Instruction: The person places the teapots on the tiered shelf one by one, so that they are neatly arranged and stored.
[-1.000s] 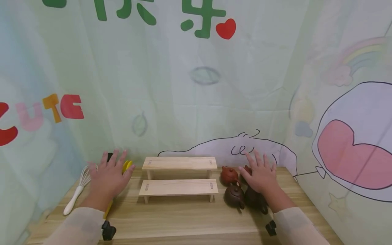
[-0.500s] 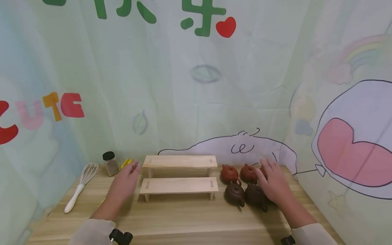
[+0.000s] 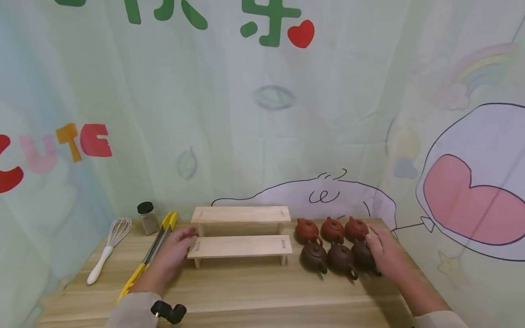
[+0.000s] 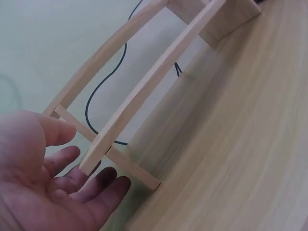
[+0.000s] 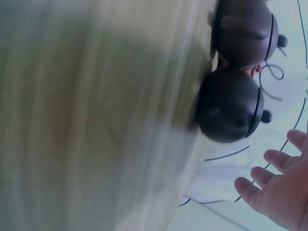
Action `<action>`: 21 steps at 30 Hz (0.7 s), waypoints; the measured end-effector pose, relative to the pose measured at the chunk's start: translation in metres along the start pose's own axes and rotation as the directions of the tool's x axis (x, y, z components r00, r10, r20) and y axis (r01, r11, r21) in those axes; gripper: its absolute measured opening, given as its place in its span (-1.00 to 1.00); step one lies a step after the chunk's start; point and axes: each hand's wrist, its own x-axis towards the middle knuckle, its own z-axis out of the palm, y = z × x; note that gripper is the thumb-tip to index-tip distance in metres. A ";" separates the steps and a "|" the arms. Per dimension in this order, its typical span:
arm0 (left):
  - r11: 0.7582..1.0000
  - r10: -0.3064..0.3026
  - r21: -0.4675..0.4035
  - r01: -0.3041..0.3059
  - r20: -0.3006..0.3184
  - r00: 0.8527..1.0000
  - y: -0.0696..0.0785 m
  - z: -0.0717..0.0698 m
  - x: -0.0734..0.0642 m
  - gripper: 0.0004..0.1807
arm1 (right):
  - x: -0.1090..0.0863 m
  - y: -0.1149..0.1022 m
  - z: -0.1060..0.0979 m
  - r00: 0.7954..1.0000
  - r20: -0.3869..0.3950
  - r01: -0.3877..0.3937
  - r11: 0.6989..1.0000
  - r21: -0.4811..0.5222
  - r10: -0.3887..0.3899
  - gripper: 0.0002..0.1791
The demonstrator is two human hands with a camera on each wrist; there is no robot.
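A two-step wooden stand [image 3: 239,246] occupies the middle of the table. My left hand [image 3: 174,250] is at its left end; in the left wrist view the loosely bent fingers [image 4: 103,192] lie around the lower shelf's end [image 4: 144,94], with the thumb apart from it. Whether the fingers touch the wood, I cannot tell. To the right of the stand are small teapots in two rows: reddish-brown ones [image 3: 332,229] behind, dark brown ones [image 3: 341,260] in front. Beside the rightmost teapots is my right hand [image 3: 387,255], its fingers extended and holding nothing in the right wrist view.
Yellow-ended tongs [image 3: 151,250] lie left of the stand, partly behind my left arm. A white-handled whisk [image 3: 104,255] and a black-lidded jar [image 3: 148,218] are farther left. A printed cloth [image 3: 229,136] hangs behind the wooden table [image 3: 246,291].
Both hands have come down from above the table. My left hand has moved right to the stand's end; my right hand has moved right to the teapots' outer side, uncovering them.
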 end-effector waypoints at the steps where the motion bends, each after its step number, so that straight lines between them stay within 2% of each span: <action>1: 1.000 -0.013 -0.027 0.014 0.007 1.000 0.000 0.001 0.001 -0.31 | -0.001 0.003 -0.002 0.998 0.033 -0.055 0.998 0.002 0.055 -0.26; 3: 0.998 -0.030 -0.060 0.032 0.023 0.999 -0.002 0.003 0.002 -0.28 | -0.001 0.011 -0.005 0.986 0.094 -0.142 0.990 0.017 0.140 -0.17; 5: 0.996 -0.040 -0.077 0.043 0.038 0.998 -0.005 0.003 0.002 -0.26 | 0.000 0.018 -0.006 0.973 0.139 -0.196 0.979 0.055 0.187 -0.11; 8: 0.994 -0.041 -0.094 0.046 0.053 0.998 -0.009 0.001 0.004 -0.27 | 0.000 0.026 -0.008 0.958 0.194 -0.238 0.965 0.113 0.213 -0.02; 13: 0.994 -0.045 -0.098 0.052 0.072 0.996 -0.016 -0.004 0.010 -0.26 | -0.001 0.029 -0.007 0.950 0.237 -0.243 0.957 0.157 0.202 0.04; 21: 0.991 -0.050 -0.117 0.063 0.115 0.992 -0.019 -0.008 0.011 -0.22 | -0.005 0.025 0.002 0.956 0.235 -0.204 0.973 0.107 0.175 0.04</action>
